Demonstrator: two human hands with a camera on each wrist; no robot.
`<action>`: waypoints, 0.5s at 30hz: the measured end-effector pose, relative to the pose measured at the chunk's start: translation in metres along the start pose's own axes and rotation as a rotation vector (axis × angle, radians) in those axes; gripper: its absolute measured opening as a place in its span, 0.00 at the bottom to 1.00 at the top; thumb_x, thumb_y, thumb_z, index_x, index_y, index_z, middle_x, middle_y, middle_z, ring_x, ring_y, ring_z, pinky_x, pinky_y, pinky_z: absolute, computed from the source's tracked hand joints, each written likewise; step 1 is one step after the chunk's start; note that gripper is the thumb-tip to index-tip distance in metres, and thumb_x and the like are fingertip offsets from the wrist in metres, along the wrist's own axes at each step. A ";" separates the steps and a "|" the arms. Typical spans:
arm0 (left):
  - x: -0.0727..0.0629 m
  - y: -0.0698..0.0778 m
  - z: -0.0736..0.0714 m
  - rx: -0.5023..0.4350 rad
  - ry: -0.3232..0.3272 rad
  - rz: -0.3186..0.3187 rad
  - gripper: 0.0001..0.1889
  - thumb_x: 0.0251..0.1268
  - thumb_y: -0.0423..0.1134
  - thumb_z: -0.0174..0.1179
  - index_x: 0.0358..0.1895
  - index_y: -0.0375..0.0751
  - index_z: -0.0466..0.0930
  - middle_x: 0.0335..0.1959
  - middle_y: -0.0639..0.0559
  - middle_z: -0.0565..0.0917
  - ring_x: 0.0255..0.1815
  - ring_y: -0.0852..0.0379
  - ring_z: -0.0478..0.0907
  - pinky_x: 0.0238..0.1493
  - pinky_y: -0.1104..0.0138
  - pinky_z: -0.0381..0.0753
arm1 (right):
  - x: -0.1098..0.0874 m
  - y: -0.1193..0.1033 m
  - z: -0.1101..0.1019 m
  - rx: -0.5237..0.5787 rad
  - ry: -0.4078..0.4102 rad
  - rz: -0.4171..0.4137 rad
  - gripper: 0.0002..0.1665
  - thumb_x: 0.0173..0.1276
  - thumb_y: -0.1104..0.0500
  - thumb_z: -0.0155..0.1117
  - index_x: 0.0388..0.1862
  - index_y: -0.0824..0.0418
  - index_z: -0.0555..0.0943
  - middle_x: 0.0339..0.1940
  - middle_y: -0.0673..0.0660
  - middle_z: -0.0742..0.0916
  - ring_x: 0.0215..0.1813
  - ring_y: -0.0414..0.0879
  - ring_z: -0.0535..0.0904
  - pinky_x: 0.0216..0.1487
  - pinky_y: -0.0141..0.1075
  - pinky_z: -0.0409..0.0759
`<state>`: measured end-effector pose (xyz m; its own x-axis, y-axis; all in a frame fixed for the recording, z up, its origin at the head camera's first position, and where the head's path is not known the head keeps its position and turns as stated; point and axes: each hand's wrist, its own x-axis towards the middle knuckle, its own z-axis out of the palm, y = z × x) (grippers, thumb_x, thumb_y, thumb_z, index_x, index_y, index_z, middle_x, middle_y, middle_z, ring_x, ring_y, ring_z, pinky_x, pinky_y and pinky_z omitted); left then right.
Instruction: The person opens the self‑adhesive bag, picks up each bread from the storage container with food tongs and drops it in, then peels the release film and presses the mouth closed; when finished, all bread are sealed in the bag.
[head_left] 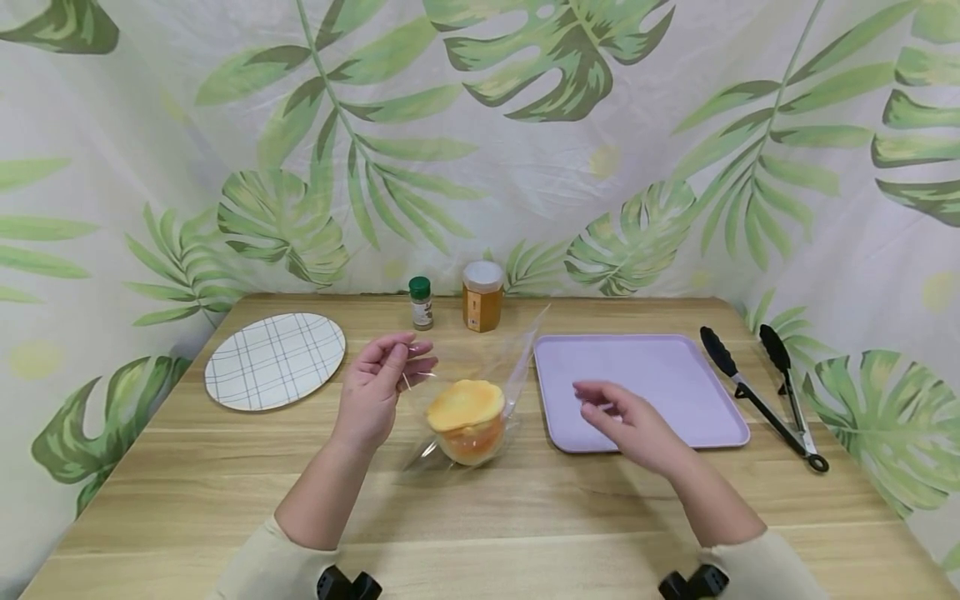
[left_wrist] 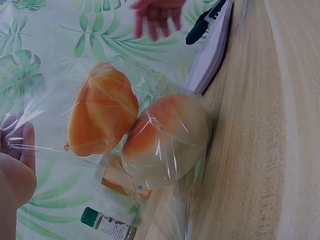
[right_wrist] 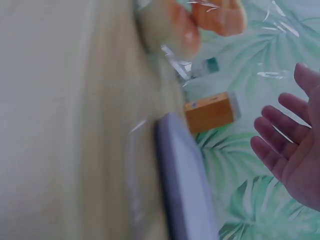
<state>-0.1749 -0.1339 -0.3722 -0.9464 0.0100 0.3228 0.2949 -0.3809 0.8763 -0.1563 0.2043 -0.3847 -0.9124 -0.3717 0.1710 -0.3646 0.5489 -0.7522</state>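
Note:
A clear plastic bag point(left_wrist: 165, 82) holds two bread buns, and my left hand point(head_left: 375, 387) pinches its edge between thumb and fingers. One bun point(left_wrist: 102, 110) is golden-orange and lies against a rounder, paler bun point(left_wrist: 167, 140). In the head view the yellow-topped bun point(head_left: 467, 406) sits above the other bun point(head_left: 472, 442) inside the bag. My right hand point(head_left: 626, 421) is over the near left part of the purple tray point(head_left: 645, 367), apart from the bag. Its fingers look loosely extended in the right wrist view, with nothing in them.
A white plate with a grid pattern point(head_left: 275, 361) lies at the back left. Behind the bag stand a green-capped spice jar point(head_left: 422, 304) and an amber jar with a white lid point(head_left: 482, 297). Black-tipped tongs point(head_left: 776, 421) lie spread at the right, beside the tray.

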 end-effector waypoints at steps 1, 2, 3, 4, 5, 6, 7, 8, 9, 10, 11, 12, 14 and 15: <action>0.000 0.000 0.000 0.000 0.000 0.001 0.09 0.76 0.39 0.51 0.44 0.57 0.82 0.40 0.60 0.89 0.40 0.62 0.87 0.44 0.69 0.86 | 0.010 -0.004 0.000 0.016 0.019 -0.004 0.22 0.75 0.59 0.55 0.64 0.66 0.74 0.59 0.64 0.83 0.55 0.48 0.79 0.56 0.38 0.80; 0.000 0.001 0.000 0.000 0.001 0.001 0.10 0.76 0.39 0.51 0.44 0.57 0.82 0.40 0.60 0.89 0.40 0.62 0.87 0.43 0.69 0.86 | 0.021 -0.008 0.000 0.038 0.035 0.001 0.23 0.75 0.59 0.55 0.65 0.67 0.73 0.60 0.65 0.82 0.57 0.51 0.79 0.58 0.41 0.79; 0.000 0.001 0.000 0.000 0.002 0.000 0.10 0.76 0.39 0.51 0.44 0.57 0.82 0.40 0.61 0.89 0.40 0.63 0.87 0.43 0.69 0.86 | 0.031 -0.011 0.000 0.076 0.041 0.010 0.24 0.75 0.59 0.55 0.67 0.68 0.71 0.61 0.66 0.81 0.59 0.54 0.78 0.61 0.44 0.79; 0.000 0.001 0.000 0.001 0.004 -0.002 0.10 0.76 0.39 0.51 0.44 0.57 0.82 0.40 0.61 0.89 0.40 0.63 0.87 0.44 0.70 0.86 | 0.042 -0.015 0.001 0.125 0.043 0.023 0.26 0.76 0.59 0.55 0.69 0.68 0.69 0.63 0.67 0.79 0.62 0.56 0.76 0.64 0.46 0.77; 0.000 0.002 0.000 0.002 0.005 -0.004 0.10 0.76 0.39 0.51 0.44 0.58 0.82 0.40 0.61 0.89 0.40 0.63 0.87 0.44 0.70 0.86 | 0.052 -0.017 0.002 0.182 0.038 0.037 0.27 0.76 0.59 0.54 0.70 0.68 0.66 0.65 0.68 0.77 0.64 0.58 0.75 0.66 0.47 0.76; -0.001 0.002 0.000 0.003 0.007 -0.007 0.10 0.76 0.38 0.51 0.44 0.58 0.82 0.39 0.61 0.89 0.40 0.63 0.87 0.44 0.70 0.86 | 0.062 -0.020 0.004 0.248 0.031 0.051 0.29 0.77 0.59 0.53 0.72 0.69 0.64 0.67 0.69 0.75 0.66 0.58 0.73 0.68 0.47 0.75; -0.001 0.002 0.000 0.004 0.009 -0.010 0.10 0.76 0.38 0.51 0.44 0.58 0.82 0.39 0.61 0.89 0.40 0.63 0.87 0.44 0.70 0.86 | 0.071 -0.021 0.006 0.318 0.017 0.062 0.29 0.77 0.60 0.52 0.73 0.69 0.62 0.67 0.70 0.74 0.67 0.57 0.72 0.68 0.46 0.74; -0.001 0.002 0.000 0.005 0.010 -0.012 0.11 0.76 0.38 0.51 0.44 0.58 0.82 0.39 0.61 0.89 0.40 0.63 0.87 0.44 0.70 0.86 | 0.079 -0.022 0.008 0.386 0.003 0.070 0.29 0.78 0.60 0.51 0.73 0.68 0.61 0.67 0.69 0.73 0.67 0.54 0.73 0.68 0.43 0.74; -0.001 0.002 0.000 0.007 0.010 -0.014 0.10 0.76 0.38 0.51 0.44 0.58 0.82 0.39 0.61 0.89 0.40 0.63 0.87 0.44 0.70 0.86 | 0.085 -0.023 0.011 0.448 -0.010 0.070 0.28 0.78 0.61 0.50 0.73 0.69 0.62 0.66 0.67 0.74 0.65 0.51 0.74 0.68 0.40 0.75; -0.001 0.002 0.000 0.008 0.010 -0.015 0.10 0.76 0.38 0.51 0.44 0.59 0.82 0.39 0.61 0.89 0.40 0.63 0.87 0.44 0.70 0.86 | 0.091 -0.023 0.014 0.505 -0.015 0.069 0.26 0.77 0.61 0.51 0.70 0.69 0.65 0.63 0.65 0.77 0.62 0.48 0.75 0.65 0.37 0.77; -0.002 0.003 0.000 0.010 0.010 -0.015 0.10 0.76 0.39 0.51 0.44 0.59 0.82 0.39 0.61 0.89 0.40 0.63 0.87 0.44 0.70 0.86 | 0.095 -0.022 0.016 0.552 -0.018 0.063 0.22 0.77 0.62 0.51 0.67 0.69 0.69 0.59 0.61 0.79 0.57 0.44 0.77 0.62 0.33 0.78; -0.002 0.003 -0.001 0.010 0.011 -0.014 0.10 0.76 0.39 0.51 0.44 0.59 0.82 0.39 0.61 0.89 0.40 0.63 0.87 0.44 0.70 0.86 | 0.098 -0.022 0.018 0.593 -0.015 0.060 0.17 0.77 0.62 0.52 0.61 0.67 0.74 0.55 0.57 0.82 0.53 0.41 0.78 0.59 0.31 0.79; -0.002 0.004 -0.002 0.002 0.013 -0.006 0.10 0.76 0.39 0.51 0.44 0.57 0.82 0.39 0.61 0.89 0.40 0.63 0.87 0.44 0.70 0.86 | 0.101 -0.021 0.021 0.639 0.001 0.047 0.09 0.76 0.62 0.54 0.47 0.60 0.81 0.46 0.47 0.85 0.46 0.36 0.80 0.54 0.27 0.80; -0.002 0.005 -0.003 -0.002 0.015 0.002 0.10 0.76 0.39 0.51 0.45 0.57 0.82 0.39 0.61 0.89 0.40 0.63 0.87 0.44 0.71 0.86 | 0.101 -0.021 0.022 0.650 0.015 0.043 0.08 0.75 0.62 0.55 0.40 0.57 0.82 0.41 0.44 0.86 0.43 0.35 0.80 0.52 0.27 0.81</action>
<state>-0.1717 -0.1386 -0.3694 -0.9478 -0.0042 0.3189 0.2961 -0.3830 0.8750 -0.2371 0.1386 -0.3654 -0.9279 -0.3466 0.1374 -0.1452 -0.0036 -0.9894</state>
